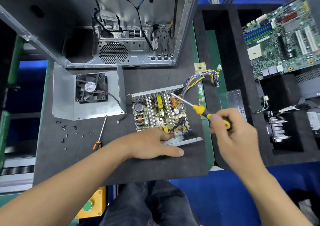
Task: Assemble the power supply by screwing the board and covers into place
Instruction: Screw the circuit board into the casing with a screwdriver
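The open power supply case (155, 92) lies mid-table with its board (160, 114) inside, and coloured wires (204, 77) trail out of its far right corner. My left hand (155, 144) rests on the case's near edge, with a finger touching a screw there. My right hand (233, 130) grips a yellow-and-black screwdriver (200, 109); its shaft slants up-left and the tip is over the far rim of the case. The cover with its black fan (91, 88) lies to the left. Several loose screws (69, 132) are scattered on the mat.
A second screwdriver (101, 134) with an orange handle lies left of the supply. An open computer chassis (121, 26) stands at the back. A motherboard (280, 36) and a heatsink (277, 130) sit in the black foam tray at right. A memory stick (200, 92) lies beside the supply.
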`<state>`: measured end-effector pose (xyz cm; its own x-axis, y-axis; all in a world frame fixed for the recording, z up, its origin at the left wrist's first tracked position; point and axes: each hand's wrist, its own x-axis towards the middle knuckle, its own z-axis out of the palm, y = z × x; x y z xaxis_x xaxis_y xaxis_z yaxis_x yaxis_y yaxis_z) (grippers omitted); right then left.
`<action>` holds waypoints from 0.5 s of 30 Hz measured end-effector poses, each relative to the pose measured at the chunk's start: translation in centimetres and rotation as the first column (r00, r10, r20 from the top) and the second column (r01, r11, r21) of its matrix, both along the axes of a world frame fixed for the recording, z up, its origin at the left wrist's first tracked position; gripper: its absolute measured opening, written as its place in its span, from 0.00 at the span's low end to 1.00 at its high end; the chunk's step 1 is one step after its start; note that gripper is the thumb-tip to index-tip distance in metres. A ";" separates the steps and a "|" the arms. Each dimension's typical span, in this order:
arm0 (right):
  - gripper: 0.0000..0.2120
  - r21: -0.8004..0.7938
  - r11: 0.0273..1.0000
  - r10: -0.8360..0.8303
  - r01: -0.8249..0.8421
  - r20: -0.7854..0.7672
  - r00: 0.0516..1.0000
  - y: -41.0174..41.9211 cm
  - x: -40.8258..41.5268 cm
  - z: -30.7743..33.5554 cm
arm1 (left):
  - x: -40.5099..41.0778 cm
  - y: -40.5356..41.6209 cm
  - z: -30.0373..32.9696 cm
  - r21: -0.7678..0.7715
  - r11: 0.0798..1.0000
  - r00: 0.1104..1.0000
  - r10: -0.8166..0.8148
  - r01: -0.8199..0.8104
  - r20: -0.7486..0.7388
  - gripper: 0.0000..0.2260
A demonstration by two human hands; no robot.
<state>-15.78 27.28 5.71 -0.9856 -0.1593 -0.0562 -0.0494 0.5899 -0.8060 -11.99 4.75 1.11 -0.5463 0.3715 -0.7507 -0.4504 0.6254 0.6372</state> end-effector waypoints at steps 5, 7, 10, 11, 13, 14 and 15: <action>0.05 -0.207 0.977 0.036 -0.048 -0.061 0.997 1.7 -1.0 4.8 | 0.0 -0.1 0.0 0.000 1.000 1.000 -0.011 0.011 -0.014 0.47; 0.07 -0.204 0.974 0.088 -0.103 -0.083 0.993 1.9 -1.3 6.0 | 0.0 -0.1 0.0 0.008 1.000 1.000 -0.010 0.010 -0.030 0.43; 0.06 -0.127 0.971 0.185 -0.201 -0.125 0.975 1.2 -1.6 6.1 | 0.1 -0.2 0.0 0.011 1.000 0.999 0.004 -0.003 -0.036 0.36; 0.05 -0.070 0.969 0.226 -0.237 -0.139 0.964 0.7 -1.5 5.9 | 0.0 -0.2 0.0 0.008 1.000 0.999 0.001 -0.001 -0.034 0.35; 0.06 0.008 0.958 0.286 -0.288 -0.133 0.949 0.0 -1.2 5.1 | 0.0 -0.1 0.0 0.000 1.000 0.999 -0.009 0.009 -0.033 0.33; 0.05 0.027 0.952 0.307 -0.306 -0.120 0.944 -0.3 -1.0 4.5 | 0.0 -0.1 -0.1 -0.005 1.000 0.999 -0.009 0.009 -0.033 0.32; 0.05 0.043 0.947 0.320 -0.317 -0.104 0.942 -0.4 -0.8 3.9 | 0.0 -0.1 -0.1 -0.010 1.000 0.999 -0.008 0.007 -0.033 0.32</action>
<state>-16.61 26.87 9.57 -0.8840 -0.4659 0.0394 -0.3236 0.5488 -0.7707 -12.01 4.63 0.97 -0.5682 0.3682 -0.7359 -0.4244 0.6350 0.6454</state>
